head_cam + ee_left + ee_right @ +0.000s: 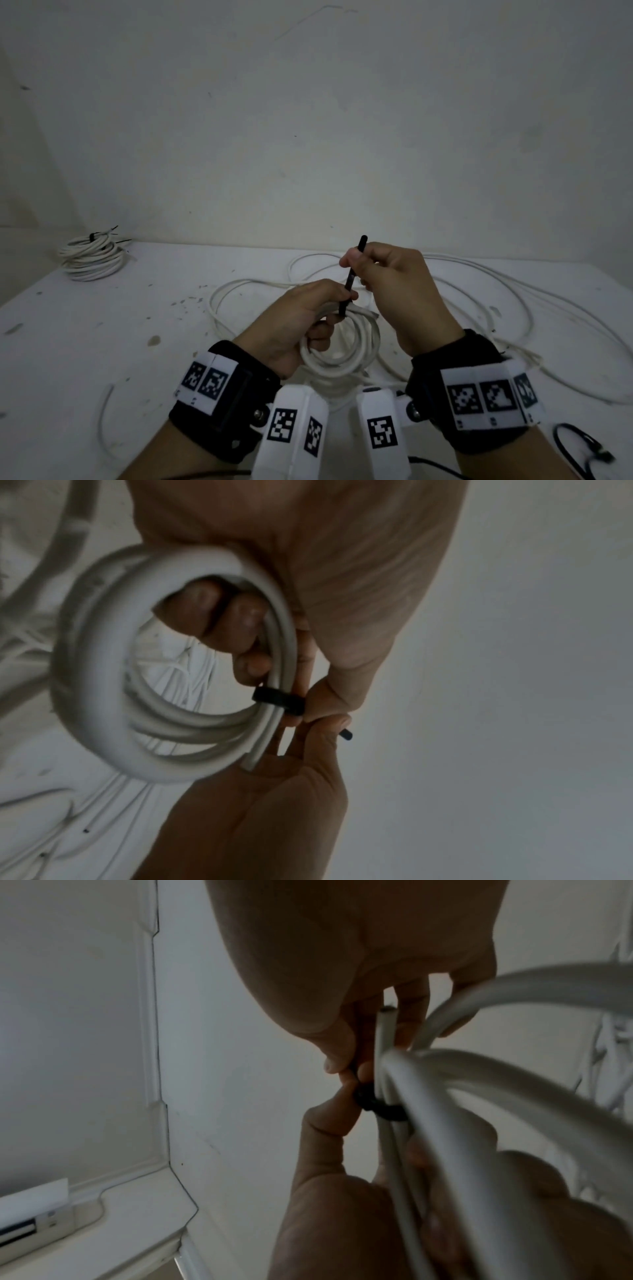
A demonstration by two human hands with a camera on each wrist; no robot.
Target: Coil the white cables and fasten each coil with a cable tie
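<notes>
A small white cable coil [339,346] hangs above the table in my left hand [349,296], whose fingers [219,615] curl through its middle. A black cable tie [352,274] is looped round the coil's strands [277,699], and its tail points up and away. My right hand [352,260] pinches that tail between thumb and fingers, just above the left thumb. In the right wrist view the tie's loop [377,1107] sits against the coil [479,1096], with both thumbs touching it. A cut cable end [387,1012] sticks up beside the right fingers.
Several tied white coils [92,260] are stacked at the table's back left by the wall. Loose white cable [513,301] sprawls over the table's middle and right, under my hands. A thin black lead [582,448] lies at the front right. The wall stands close behind.
</notes>
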